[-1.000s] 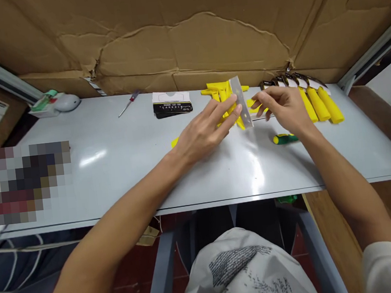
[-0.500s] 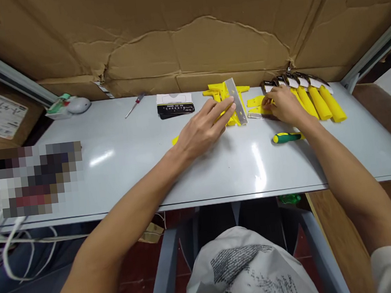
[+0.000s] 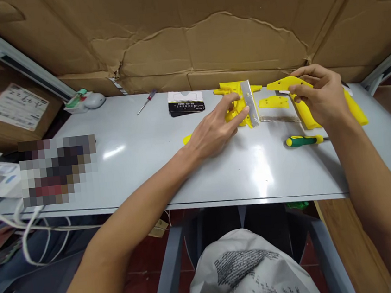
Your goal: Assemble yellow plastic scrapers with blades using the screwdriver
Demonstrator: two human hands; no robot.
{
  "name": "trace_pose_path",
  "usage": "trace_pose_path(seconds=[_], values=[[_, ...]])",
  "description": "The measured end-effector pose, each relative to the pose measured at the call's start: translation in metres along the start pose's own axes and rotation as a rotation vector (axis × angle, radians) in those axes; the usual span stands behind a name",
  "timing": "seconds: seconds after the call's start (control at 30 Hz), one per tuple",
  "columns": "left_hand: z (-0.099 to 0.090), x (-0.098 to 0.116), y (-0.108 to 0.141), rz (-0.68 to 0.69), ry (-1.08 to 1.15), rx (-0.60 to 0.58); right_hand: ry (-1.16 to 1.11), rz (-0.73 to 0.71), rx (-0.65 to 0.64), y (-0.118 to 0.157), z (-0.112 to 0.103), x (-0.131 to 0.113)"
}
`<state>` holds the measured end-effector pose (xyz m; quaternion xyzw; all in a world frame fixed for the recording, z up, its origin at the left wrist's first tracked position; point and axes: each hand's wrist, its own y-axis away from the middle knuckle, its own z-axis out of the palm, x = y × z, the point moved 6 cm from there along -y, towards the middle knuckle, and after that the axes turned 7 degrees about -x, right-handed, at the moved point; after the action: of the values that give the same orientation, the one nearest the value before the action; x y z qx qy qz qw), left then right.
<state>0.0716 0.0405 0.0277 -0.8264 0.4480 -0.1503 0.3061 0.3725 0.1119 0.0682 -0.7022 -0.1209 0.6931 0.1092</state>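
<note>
My left hand (image 3: 216, 123) is over a cluster of yellow plastic parts (image 3: 233, 88), its fingers closed at the edge of an upright silver metal blade (image 3: 250, 103). The grip's underside is hidden. My right hand (image 3: 324, 93) pinches a flat yellow plastic plate (image 3: 285, 84) with small holes, held above the table. Below that plate lies a similar yellow plate (image 3: 274, 102), with a thin metal strip (image 3: 279, 119) in front of it. A green and yellow screwdriver (image 3: 305, 140) lies nearer to me.
Yellow handles (image 3: 355, 108) lie at the right, partly behind my right hand. A small black and white box (image 3: 186, 102), a thin screwdriver (image 3: 147, 101) and a computer mouse (image 3: 94, 100) are farther left. Cardboard (image 3: 240, 44) stands along the table's back edge.
My right hand has lifted a yellow plate off the table and moved right and up. My left hand stays at the blade, its fingers slightly shifted. The view has turned a little left.
</note>
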Motion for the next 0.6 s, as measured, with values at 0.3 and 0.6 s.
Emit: trace_pose_path(seconds=[0.3,0.6], values=[[0.001,0.012,-0.002,0.044,-0.063,0.018,-0.145,0.167,-0.328,0.024,0.038,-0.007],[0.002,0.013,-0.001,0.04,0.01,-0.042,0.01,0.062,-0.378,0.042,0.069,-0.003]])
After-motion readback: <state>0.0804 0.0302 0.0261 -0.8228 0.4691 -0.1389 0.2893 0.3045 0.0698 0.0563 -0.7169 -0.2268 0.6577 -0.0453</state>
